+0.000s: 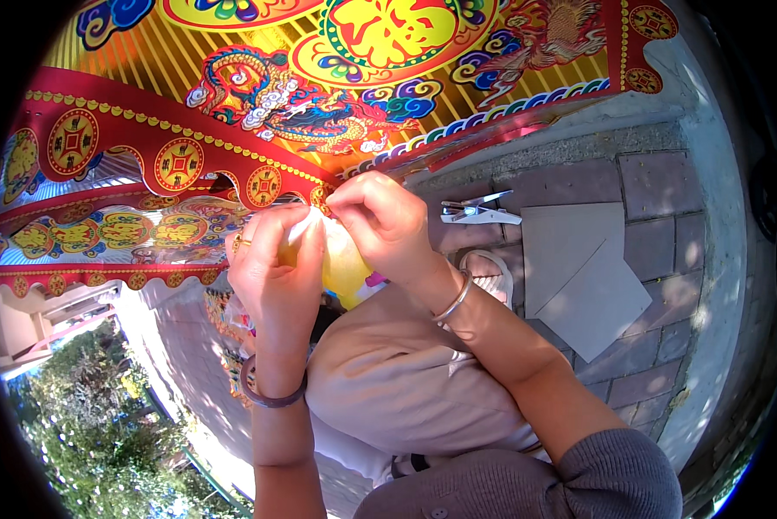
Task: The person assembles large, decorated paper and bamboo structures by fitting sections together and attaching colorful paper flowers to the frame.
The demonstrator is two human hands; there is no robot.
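Note:
My left hand (276,259) pinches a small white piece (304,227) between thumb and fingers. Close beside it, my right hand (386,221) has thumb and fingertips pressed together at the corner of a red scalloped border (224,156) with gold coin patterns; what they grip is too small to make out. Below and between the hands shows something yellow and thin (343,259), partly hidden by them. The border belongs to a large glossy paper construction, its gold panel (319,95) printed with dragons and clouds.
On the paving to the right lie a white and metal hand tool (482,212) and overlapping grey sheets (583,277). A sandalled foot (489,275) is near them. My bent knee (406,363) is under my arms. A pale kerb (708,259) curves at right; bushes (103,415) stand lower left.

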